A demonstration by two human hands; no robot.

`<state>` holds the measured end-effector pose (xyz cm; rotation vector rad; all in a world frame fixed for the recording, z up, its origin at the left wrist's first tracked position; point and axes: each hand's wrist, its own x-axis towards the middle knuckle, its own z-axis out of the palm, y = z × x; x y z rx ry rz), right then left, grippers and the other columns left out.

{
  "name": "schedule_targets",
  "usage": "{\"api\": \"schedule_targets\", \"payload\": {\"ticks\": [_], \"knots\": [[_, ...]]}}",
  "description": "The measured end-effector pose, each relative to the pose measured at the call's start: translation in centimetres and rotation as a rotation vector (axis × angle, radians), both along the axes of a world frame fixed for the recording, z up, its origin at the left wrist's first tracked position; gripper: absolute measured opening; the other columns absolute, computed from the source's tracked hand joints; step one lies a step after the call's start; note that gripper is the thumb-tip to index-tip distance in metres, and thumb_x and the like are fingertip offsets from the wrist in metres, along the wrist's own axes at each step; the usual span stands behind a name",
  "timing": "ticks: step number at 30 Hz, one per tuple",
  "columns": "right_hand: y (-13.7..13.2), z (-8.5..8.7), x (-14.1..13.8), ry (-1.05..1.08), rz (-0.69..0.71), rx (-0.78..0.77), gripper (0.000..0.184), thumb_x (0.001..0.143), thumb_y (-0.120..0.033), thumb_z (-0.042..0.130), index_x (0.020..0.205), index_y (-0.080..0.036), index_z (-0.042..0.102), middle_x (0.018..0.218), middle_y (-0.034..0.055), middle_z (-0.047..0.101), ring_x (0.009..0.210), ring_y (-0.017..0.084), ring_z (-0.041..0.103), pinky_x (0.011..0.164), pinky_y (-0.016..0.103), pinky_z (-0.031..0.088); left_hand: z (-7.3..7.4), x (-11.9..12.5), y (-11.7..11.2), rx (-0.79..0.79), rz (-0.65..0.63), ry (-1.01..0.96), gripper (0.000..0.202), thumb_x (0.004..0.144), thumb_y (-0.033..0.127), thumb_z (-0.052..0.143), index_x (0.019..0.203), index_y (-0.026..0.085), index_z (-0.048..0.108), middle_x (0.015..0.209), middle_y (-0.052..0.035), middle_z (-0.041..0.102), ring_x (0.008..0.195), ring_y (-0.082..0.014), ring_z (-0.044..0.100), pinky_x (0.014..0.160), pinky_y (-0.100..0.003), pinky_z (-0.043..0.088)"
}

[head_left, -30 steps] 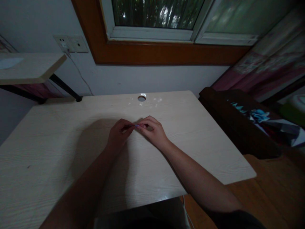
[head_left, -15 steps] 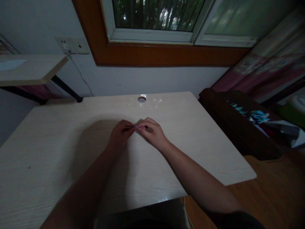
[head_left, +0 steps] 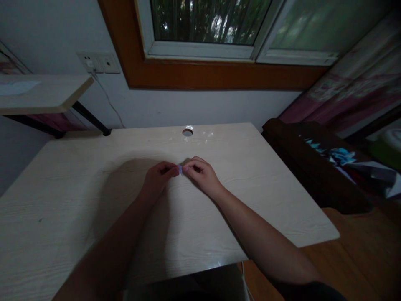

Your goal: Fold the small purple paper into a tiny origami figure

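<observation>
Dk R sleeve point(head_left: 313, 290), bare hands point(head_left: 203, 173)

Home rm, prob., w/ wood-framed window point(head_left: 200, 77), floral curtain point(head_left: 332, 90), desk point(head_left: 250, 200) & wall socket point(head_left: 98, 62).

From afar I watched the left hand point(head_left: 156, 177) and right hand point(head_left: 205, 174) pinch a small pale-purple piece point(head_left: 180, 169) over the wood-grain table point(head_left: 250, 192), between its near edge and the round cable hole point(head_left: 187, 132) by its far edge. A raised shelf point(head_left: 46, 95) stood at the far left corner.
</observation>
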<state>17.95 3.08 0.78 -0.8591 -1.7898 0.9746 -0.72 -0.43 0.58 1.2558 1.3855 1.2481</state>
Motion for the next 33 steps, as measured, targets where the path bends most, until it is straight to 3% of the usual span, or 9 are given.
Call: {"api": "schedule_targets", "payload": {"ticks": [9, 19, 28, 33], "knots": [[-0.33, 0.02, -0.14, -0.039, 0.038, 0.000, 0.014, 0.090, -0.033, 0.064, 0.088, -0.021, 0.071, 0.084, 0.0027, 0.064, 0.076, 0.014, 0.058, 0.066, 0.026, 0.044, 0.45, 0.06, -0.11, -0.024, 0.043, -0.080, 0.031, 0.067, 0.046, 0.080, 0.078, 0.018, 0.072, 0.072, -0.0030, 0.074, 0.069, -0.0175, 0.069, 0.072, -0.031, 0.056], [-0.24, -0.31, -0.21, -0.067, 0.065, -0.028, 0.016, 0.089, -0.034, 0.065, 0.085, -0.020, 0.070, 0.079, 0.0016, 0.062, 0.068, 0.013, 0.055, 0.062, 0.025, 0.044, -0.01, -0.10, -0.04, -0.021, -0.002, -0.090, 0.033, 0.066, 0.050, 0.080, 0.075, 0.019, 0.072, 0.073, -0.0035, 0.074, 0.070, -0.0183, 0.068, 0.071, -0.032, 0.056], [-0.37, -0.37, -0.20, 0.019, 0.004, -0.090, 0.020, 0.091, -0.039, 0.063, 0.092, -0.020, 0.069, 0.087, 0.0032, 0.065, 0.079, 0.015, 0.059, 0.071, 0.027, 0.046, 0.25, -0.29, 0.12, -0.022, -0.037, 0.043, 0.028, 0.073, 0.047, 0.073, 0.075, 0.019, 0.075, 0.068, -0.0011, 0.070, 0.067, -0.0160, 0.064, 0.067, -0.027, 0.051], [-0.47, -0.26, -0.42, 0.026, 0.038, -0.087, 0.022, 0.085, -0.042, 0.070, 0.091, -0.021, 0.070, 0.080, 0.0017, 0.062, 0.071, 0.014, 0.056, 0.064, 0.026, 0.045, -0.32, -0.32, 0.15, -0.007, -0.036, 0.064, 0.025, 0.074, 0.045, 0.074, 0.074, 0.020, 0.073, 0.067, -0.0001, 0.069, 0.067, -0.0157, 0.063, 0.067, -0.027, 0.050]]}}
